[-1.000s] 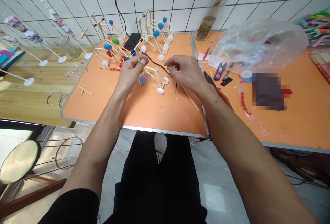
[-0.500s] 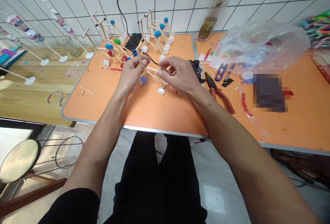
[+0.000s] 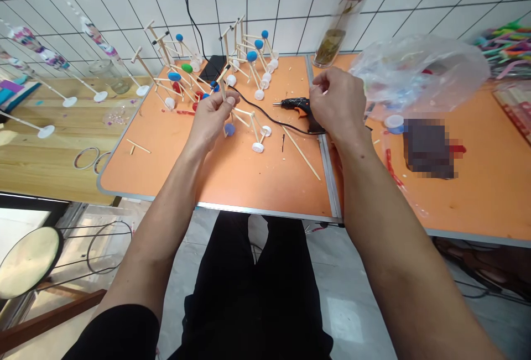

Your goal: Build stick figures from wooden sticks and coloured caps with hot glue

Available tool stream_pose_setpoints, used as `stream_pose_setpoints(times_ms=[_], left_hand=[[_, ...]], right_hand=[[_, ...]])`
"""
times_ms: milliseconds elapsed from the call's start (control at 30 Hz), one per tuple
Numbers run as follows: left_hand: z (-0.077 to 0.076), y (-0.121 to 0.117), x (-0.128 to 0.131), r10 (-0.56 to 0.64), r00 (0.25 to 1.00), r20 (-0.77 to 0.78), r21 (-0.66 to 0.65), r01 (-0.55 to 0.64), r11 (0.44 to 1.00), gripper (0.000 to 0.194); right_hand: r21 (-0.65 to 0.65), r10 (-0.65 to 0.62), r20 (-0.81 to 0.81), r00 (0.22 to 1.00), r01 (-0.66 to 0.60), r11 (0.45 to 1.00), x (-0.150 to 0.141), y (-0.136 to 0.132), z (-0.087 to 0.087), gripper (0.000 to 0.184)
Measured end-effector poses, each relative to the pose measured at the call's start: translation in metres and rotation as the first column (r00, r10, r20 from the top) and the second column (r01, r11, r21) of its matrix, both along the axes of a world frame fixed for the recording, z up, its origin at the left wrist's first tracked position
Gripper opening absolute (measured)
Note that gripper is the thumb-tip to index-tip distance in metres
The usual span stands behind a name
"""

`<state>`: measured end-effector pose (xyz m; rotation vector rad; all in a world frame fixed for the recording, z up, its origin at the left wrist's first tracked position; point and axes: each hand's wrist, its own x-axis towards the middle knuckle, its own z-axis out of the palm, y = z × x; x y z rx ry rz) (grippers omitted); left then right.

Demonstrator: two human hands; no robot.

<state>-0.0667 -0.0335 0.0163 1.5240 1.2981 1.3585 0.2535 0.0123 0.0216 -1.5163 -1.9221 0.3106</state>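
Observation:
My left hand (image 3: pixel 213 116) is closed, pinching an upright wooden stick of a small tricycle model (image 3: pixel 249 119). The model is built of thin sticks, with two white wheels and one blue wheel low by my fingers; part of it is hidden behind the hand. To the right, my right hand (image 3: pixel 338 100) is raised over the table seam with its fingers curled in. Whatever may be in those fingers is hidden. Just left of it and partly under it lies a black glue gun (image 3: pixel 296 104) with an orange trigger.
Several similar stick models (image 3: pixel 249 56) stand at the back, near a black phone (image 3: pixel 213 68). A long stick (image 3: pixel 301 152) lies near the seam. Farther right are a tea bottle (image 3: pixel 332 39), a clear plastic bag (image 3: pixel 418 78) and a white-and-blue cap (image 3: pixel 394 123).
My right hand has left the tricycle model and moved right and up, uncovering the glue gun and long stick and covering the pliers and snips. My left hand keeps its hold.

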Motion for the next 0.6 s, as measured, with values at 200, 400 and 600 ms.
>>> stream_pose_setpoints(times_ms=[200, 400, 600], left_hand=[[-0.001, 0.001, -0.001, -0.004, 1.000, 0.002, 0.009, 0.004, 1.000, 0.025], [0.001, 0.000, 0.001, -0.005, 1.000, -0.003, -0.004, 0.005, 1.000, 0.024], [-0.001, 0.001, -0.001, 0.004, 1.000, -0.003, -0.003, -0.004, 1.000, 0.022]], right_hand=[[-0.117, -0.361, 0.227, 0.905, 0.393, 0.912, -0.007, -0.012, 0.008, 0.033], [-0.132, -0.320, 0.212, 0.924, 0.351, 0.927, 0.002, -0.003, -0.009, 0.032], [-0.151, -0.320, 0.325, 0.890, 0.382, 0.912, -0.003, 0.001, -0.018, 0.053]])
